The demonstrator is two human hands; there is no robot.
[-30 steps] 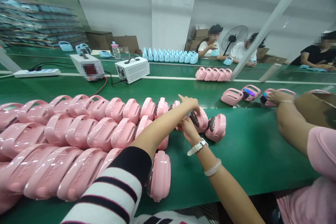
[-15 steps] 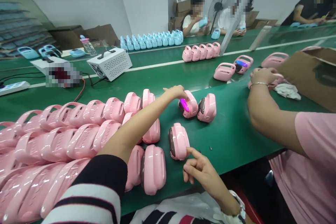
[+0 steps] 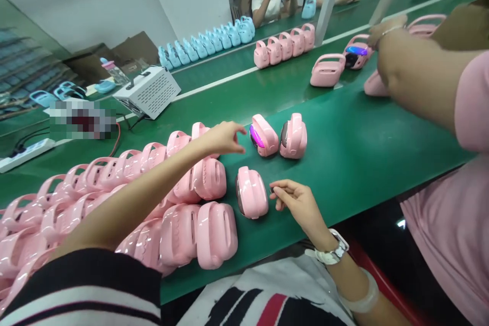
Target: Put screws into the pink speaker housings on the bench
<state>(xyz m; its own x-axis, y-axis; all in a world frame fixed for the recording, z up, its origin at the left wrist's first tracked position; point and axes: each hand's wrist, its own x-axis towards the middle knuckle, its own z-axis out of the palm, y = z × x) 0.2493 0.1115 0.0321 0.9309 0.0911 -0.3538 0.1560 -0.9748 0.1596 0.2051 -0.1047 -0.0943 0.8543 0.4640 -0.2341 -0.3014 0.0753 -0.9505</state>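
My left hand [image 3: 228, 137] is open, fingers apart, just left of a pink handled device [image 3: 267, 137] with a glowing purple display. My right hand [image 3: 292, 197] pinches a small dark piece [image 3: 272, 190] between thumb and fingers, too small to identify. It hovers just right of another pink device [image 3: 255, 193], which stands upright with its dark front facing left. A third loose pink device [image 3: 296, 136] stands beside the glowing one. Rows of similar pink devices [image 3: 217, 234] fill the table's left side, partly hidden behind my left arm.
A co-worker's arm [image 3: 420, 76] reaches in from the right, near another lit pink device [image 3: 357, 52]. Further back are a row of pink devices [image 3: 286, 47], a row of blue ones [image 3: 208, 43] and a white vented box [image 3: 148, 92]. People sit across the green table [image 3: 344, 178].
My left hand has left the glowing device and moved left. My right hand has come off the near device's side and now pinches a small dark piece. The view has shifted; the co-worker's arm reaches further forward.
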